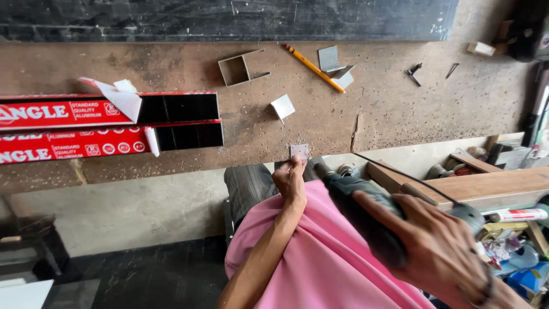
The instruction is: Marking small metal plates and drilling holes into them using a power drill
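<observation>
My left hand (290,180) pinches a small square metal bracket (299,150) flat against the near edge of the worn wooden workbench (372,114). My right hand (434,240) grips a dark power drill (366,212) whose nose points at the bracket from the right. The drill's black cord (400,174) runs off to the right.
Two black aluminium tubes in red wrapping (108,123) lie on the left. A short square tube offcut (237,68), a yellow pencil (313,68), bent metal pieces (337,67), a white folded piece (282,107) and screws (414,73) sit on the bench. Timber planks (492,186) and clutter are at right.
</observation>
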